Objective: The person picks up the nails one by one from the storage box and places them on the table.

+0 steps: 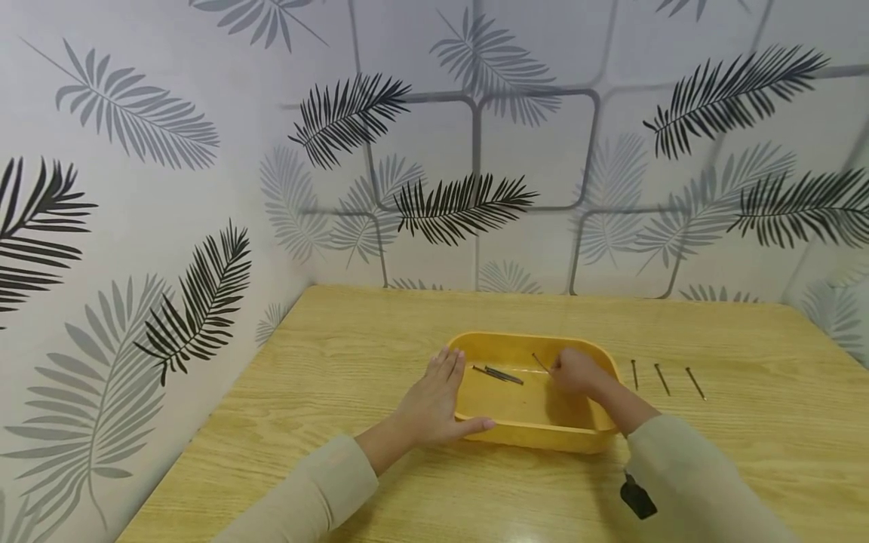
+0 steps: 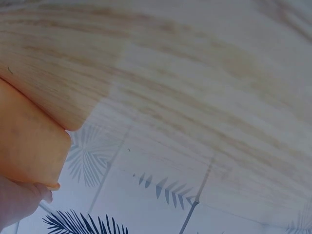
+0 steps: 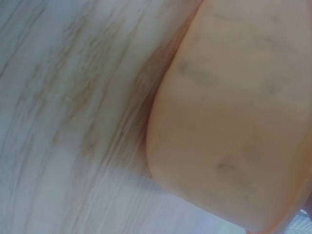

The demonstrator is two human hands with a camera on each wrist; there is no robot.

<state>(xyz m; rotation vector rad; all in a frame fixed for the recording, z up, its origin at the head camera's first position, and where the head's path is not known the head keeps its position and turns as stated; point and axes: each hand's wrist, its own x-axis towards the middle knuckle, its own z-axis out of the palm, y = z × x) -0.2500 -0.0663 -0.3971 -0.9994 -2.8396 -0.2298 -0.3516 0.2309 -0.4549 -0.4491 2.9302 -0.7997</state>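
Note:
A yellow plastic tray (image 1: 536,436) stands on the wooden table in the head view. My left hand (image 1: 428,411) rests at its left end, fingers straight along the rim and thumb stretched over the front edge. Inside the tray, my right hand (image 1: 575,371) pinches a thin nail (image 1: 539,361) whose head points up to the left. Several more nails (image 1: 504,375) lie together on the tray floor, left of that hand. The left wrist view shows the tray's outer wall (image 2: 29,136) with fingers at its rim; the right wrist view is mostly filled by the tray's side (image 3: 219,122).
Three nails (image 1: 661,379) lie spaced in a row on the table (image 1: 767,445), right of the tray. A patterned wall (image 1: 516,249) rises behind the table, and another stands along its left side. A dark tag (image 1: 638,496) hangs by the right sleeve.

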